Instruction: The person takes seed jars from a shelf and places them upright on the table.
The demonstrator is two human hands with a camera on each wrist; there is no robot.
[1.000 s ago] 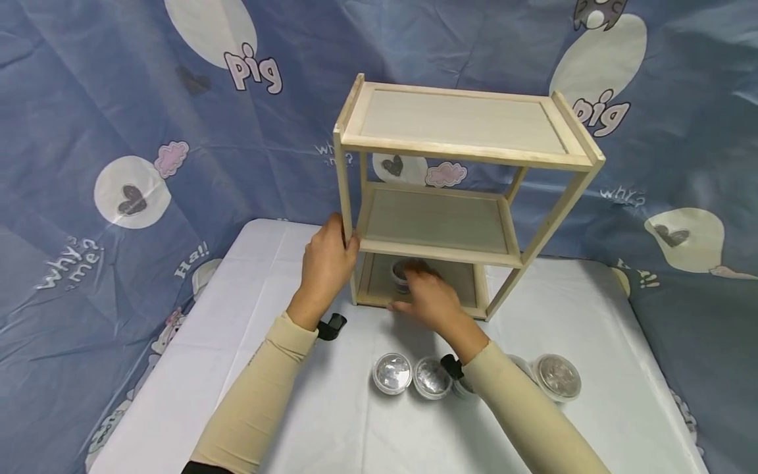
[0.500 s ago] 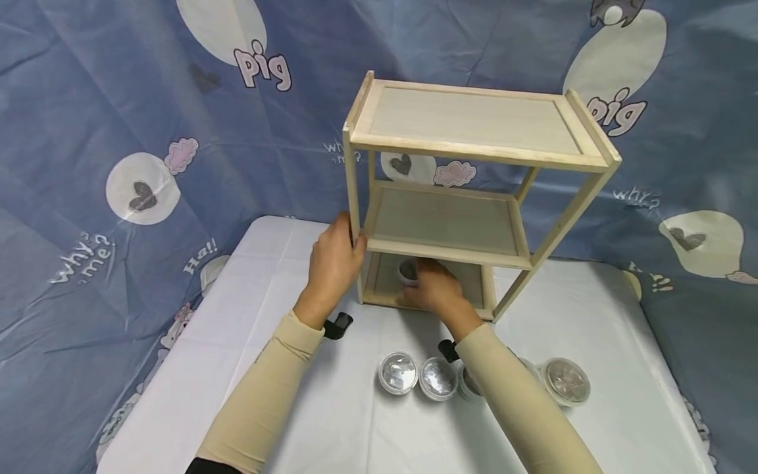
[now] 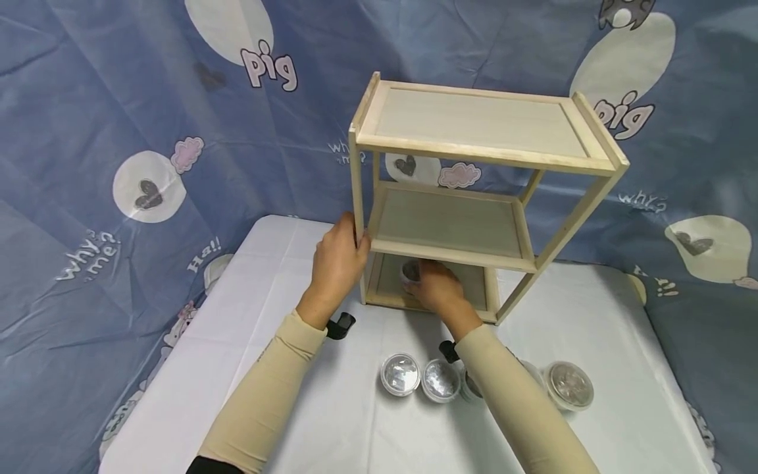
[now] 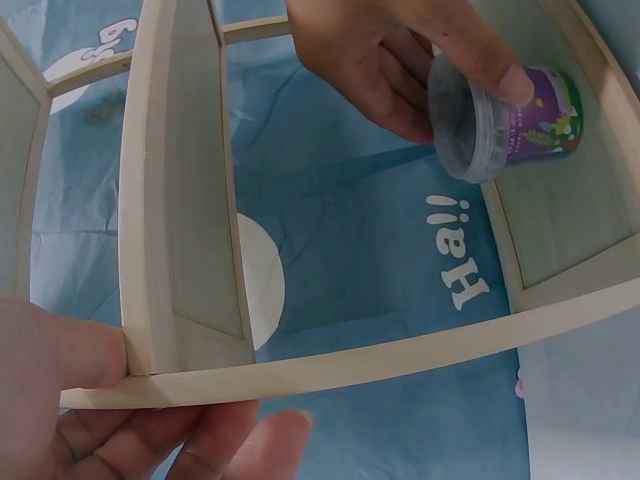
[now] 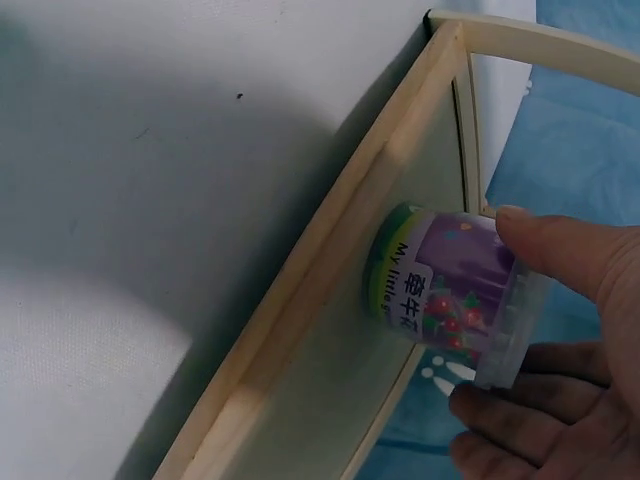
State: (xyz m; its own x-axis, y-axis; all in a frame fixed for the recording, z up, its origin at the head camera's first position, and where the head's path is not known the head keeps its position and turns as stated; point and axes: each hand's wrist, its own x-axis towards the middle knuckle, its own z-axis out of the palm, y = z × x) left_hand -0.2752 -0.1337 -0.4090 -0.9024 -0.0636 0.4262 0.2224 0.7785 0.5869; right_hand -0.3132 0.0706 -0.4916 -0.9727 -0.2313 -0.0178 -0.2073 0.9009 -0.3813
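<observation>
A three-tier pale wooden shelf rack [image 3: 447, 253] stands on the white-covered table. My left hand [image 3: 339, 263] grips its left front post at the height of the middle tier. In the left wrist view, the thumb [image 4: 85, 350] is on one side of the wood and the fingers curl beneath. Reaching into the lowest tier, my right hand [image 3: 439, 288] pinches a small clear plastic tub [image 5: 440, 285] between thumb and fingers near its rim. The tub has a purple and green printed label and stands upright, its base at the bottom board [image 5: 345, 350].
In front of the rack, several round lidded tubs stand in a row, among them a left one [image 3: 400, 374], a second [image 3: 441, 380] and a far right one [image 3: 570, 385]. My right forearm covers part of the row. A blue printed cloth [image 3: 249, 151] hangs behind.
The right hand's fingers, spread over the tub a second ago, have closed on its sides. The left hand keeps its hold on the post. The whole view has shifted slightly.
</observation>
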